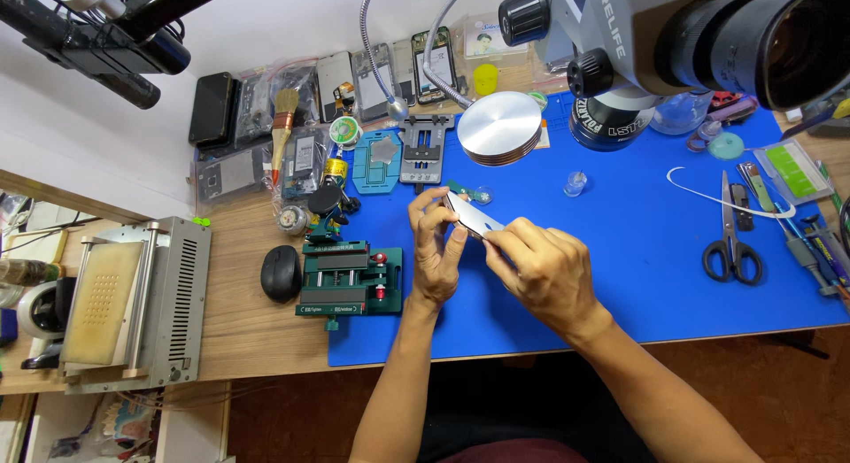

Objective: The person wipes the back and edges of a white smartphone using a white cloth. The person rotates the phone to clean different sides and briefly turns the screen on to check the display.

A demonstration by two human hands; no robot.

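Note:
Both my hands hold a thin silver-grey phone (pixel 472 217) tilted on edge above the blue work mat (pixel 646 250). My left hand (pixel 436 246) grips its left end, fingers curled over the top edge. My right hand (pixel 542 270) pinches its lower right end with thumb and fingers. The phone's far side is hidden from me.
A green clamp fixture (pixel 350 280) and a black mouse (pixel 282 273) lie left of my hands. Scissors (pixel 730 242) and tweezers sit at the right. A microscope (pixel 673 47) hangs at the top right above a round metal disc (pixel 498 128). Phone parts and a brush (pixel 282 127) line the back; a grey machine (pixel 133 304) stands far left.

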